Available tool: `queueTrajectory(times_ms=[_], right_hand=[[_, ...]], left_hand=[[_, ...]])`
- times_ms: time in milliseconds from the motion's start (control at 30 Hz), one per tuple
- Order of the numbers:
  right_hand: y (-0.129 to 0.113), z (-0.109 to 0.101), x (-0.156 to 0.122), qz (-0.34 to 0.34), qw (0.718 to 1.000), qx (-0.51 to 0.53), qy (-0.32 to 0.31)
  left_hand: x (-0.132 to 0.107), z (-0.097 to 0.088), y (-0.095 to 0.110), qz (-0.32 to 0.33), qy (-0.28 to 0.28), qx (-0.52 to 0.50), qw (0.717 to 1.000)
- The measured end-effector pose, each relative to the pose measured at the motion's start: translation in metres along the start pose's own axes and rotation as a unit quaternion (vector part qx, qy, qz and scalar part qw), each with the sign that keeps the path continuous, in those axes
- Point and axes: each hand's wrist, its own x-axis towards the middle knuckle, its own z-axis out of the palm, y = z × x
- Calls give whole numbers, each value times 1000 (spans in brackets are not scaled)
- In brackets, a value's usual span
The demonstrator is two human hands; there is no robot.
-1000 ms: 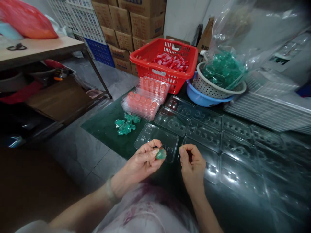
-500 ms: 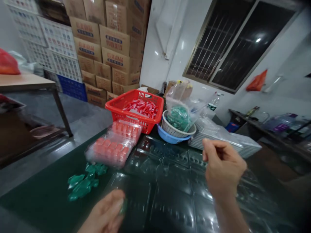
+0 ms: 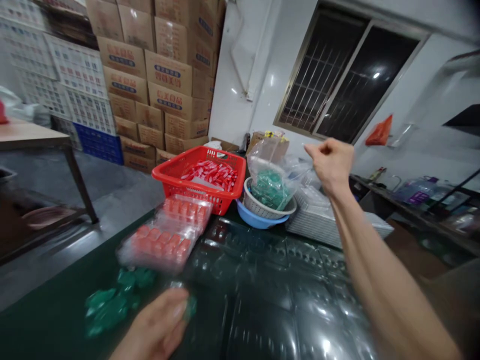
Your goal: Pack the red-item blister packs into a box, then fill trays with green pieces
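Note:
My left hand [image 3: 157, 320] sits at the bottom edge of the view, shut on a small translucent green pod [image 3: 191, 306] that is partly hidden by my fingers. A loose heap of similar green pods [image 3: 107, 307] lies on the dark green mat [image 3: 45, 325] to its left. My right hand [image 3: 332, 162] is raised high above the clear plastic blister trays [image 3: 255, 285], its fingers curled, with nothing visible in them. Behind the trays stands a stack of trays filled with pink-red pieces [image 3: 165, 232], blurred by motion.
A red basket [image 3: 198, 167] of red pieces and a colander [image 3: 270, 205] in a blue bowl [image 3: 255, 218], holding bagged green pods, stand at the back. Stacked clear trays [image 3: 322, 222] lie to the right. Cartons [image 3: 165, 85] are piled behind, beside a table [image 3: 30, 135].
The view has tilted up and swung left. My right hand has risen higher and moved away from the trays. My left hand keeps the green pod.

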Motion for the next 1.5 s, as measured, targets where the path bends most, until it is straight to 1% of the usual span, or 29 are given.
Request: queueTrajectory(times_ms=[33,67,100,133,167,200,233,267,300,333,400,467,567,633,733,800,867,933,967,1000,1033,1067,1133,1167,1200,1267,1333,1400,1500], right_hand=[[-5,4,6,-9,999,-49,-20],[-11,7,4,-30,995,-85,-53],[-19,8,-6,-66,988,-102,-100],[-28,6,-25,-112,981,-96,-128],[-39,1,-50,-160,975,-57,-146],[-50,-6,-81,-186,965,7,-184],[-61,-15,-114,-182,950,83,-241],[-71,-24,-147,-169,920,166,-312],[-79,-32,-179,-132,884,223,-389],[-84,-37,-207,-87,848,252,-458],[-90,-41,-248,-30,809,296,-507],[-89,-39,-268,14,798,322,-509],[-86,-35,-277,65,804,348,-478],[-85,-34,-281,112,806,360,-456],[-87,-34,-291,202,785,379,-447],[-89,-34,-297,248,762,393,-452],[-91,-32,-299,283,741,403,-458],[-90,-26,-297,321,728,396,-457],[-88,-20,-294,338,729,386,-453],[-83,-13,-290,344,738,370,-447],[-78,-2,-285,335,757,350,-439],[-70,12,-279,310,785,326,-426],[-53,47,-268,225,848,268,-398],[-44,66,-263,188,872,236,-386],[-35,86,-259,151,884,195,-397],[-23,123,-252,96,889,88,-439],[-16,151,-249,72,878,21,-472],[-14,167,-250,64,868,-6,-492],[-15,176,-254,39,851,-38,-523]], left_hand=[[-2,5,2,-3,-24,-11,1000],[-4,11,4,4,-68,-35,997],[-6,15,4,2,-103,-61,993],[-6,19,5,3,-117,-83,990],[-7,22,4,1,-115,-100,988],[-7,24,3,-6,-112,-110,988],[-7,25,2,-14,-107,-116,987],[-8,26,0,-21,-107,-118,987],[-8,26,-1,-24,-115,-117,986],[-9,26,-3,-22,-127,-115,985],[-9,24,-7,-9,-153,-105,983],[-9,22,-11,0,-162,-90,983],[-10,20,-18,21,-135,-46,990],[-12,19,-23,72,-108,11,991],[-16,18,-28,184,-78,96,975],[-16,18,-30,233,-73,126,961],[-13,18,-29,246,-81,138,956],[-8,18,-26,232,-85,151,957],[-5,18,-23,222,-83,160,958],[-3,18,-21,216,-77,168,959],[-2,17,-18,214,-68,178,958],[-1,15,-15,217,-57,187,956],[-3,8,-8,235,-36,210,949],[-4,4,-4,246,-25,223,943],[-6,-2,-1,257,-11,237,937],[-10,-15,7,282,24,262,923],[-13,-29,15,306,66,281,907],[-14,-42,22,322,104,291,895],[-13,-59,28,328,142,294,887]])
